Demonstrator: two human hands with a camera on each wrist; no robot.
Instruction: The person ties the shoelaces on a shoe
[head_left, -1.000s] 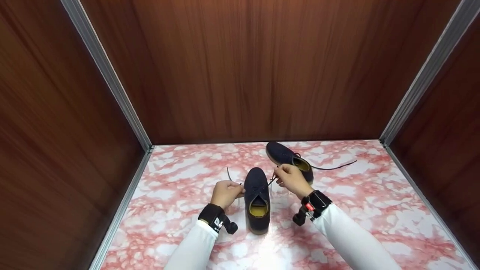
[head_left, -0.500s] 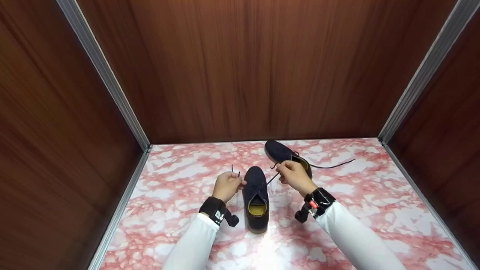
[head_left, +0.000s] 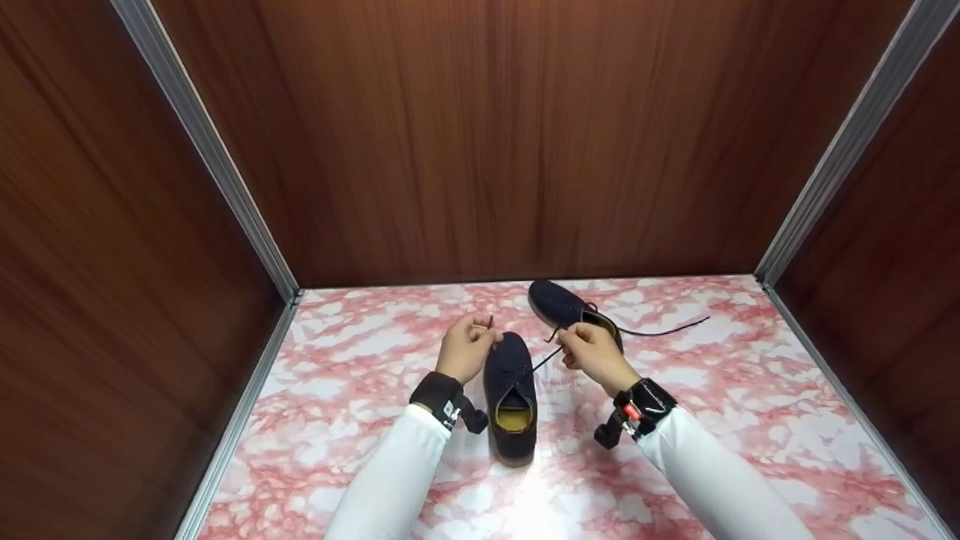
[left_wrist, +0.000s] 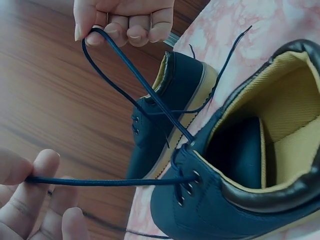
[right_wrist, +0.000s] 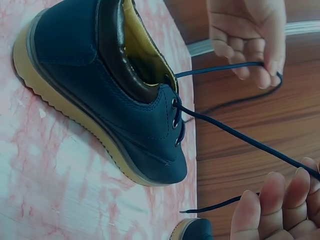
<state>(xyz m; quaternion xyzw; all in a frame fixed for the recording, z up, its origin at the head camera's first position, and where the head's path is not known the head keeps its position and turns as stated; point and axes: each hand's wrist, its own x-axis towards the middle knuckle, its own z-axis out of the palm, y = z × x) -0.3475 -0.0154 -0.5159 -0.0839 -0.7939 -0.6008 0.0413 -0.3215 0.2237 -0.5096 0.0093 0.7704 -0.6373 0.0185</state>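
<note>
A dark navy lace-up shoe point(head_left: 511, 360) with a yellow lining stands on the floor, toe pointing away. My left hand point(head_left: 466, 349) is beside and slightly above its toe, pinching one shoelace point(left_wrist: 100, 182) between thumb and finger; that lace runs straight to the eyelets. To the right of the shoe, my right hand point(head_left: 592, 354) pinches the other shoelace point(head_left: 547, 358), whose tail hangs back down past the fingers. Both laces come from the top eyelets point(left_wrist: 196, 176). The left lace is hardly visible in the head view.
A matching shoe point(head_left: 556, 302) lies angled behind my right hand, one lace point(head_left: 667, 331) trailing to the right. Brown wood-grain panels point(head_left: 480, 150) with grey metal corner strips enclose the pink-and-white marbled surface point(head_left: 360, 420) on the back and sides.
My left hand has moved forward and to the right, from beside the shoe's lacing to its toe, with the lace. The right hand has shifted slightly outward, drawing its lace along.
</note>
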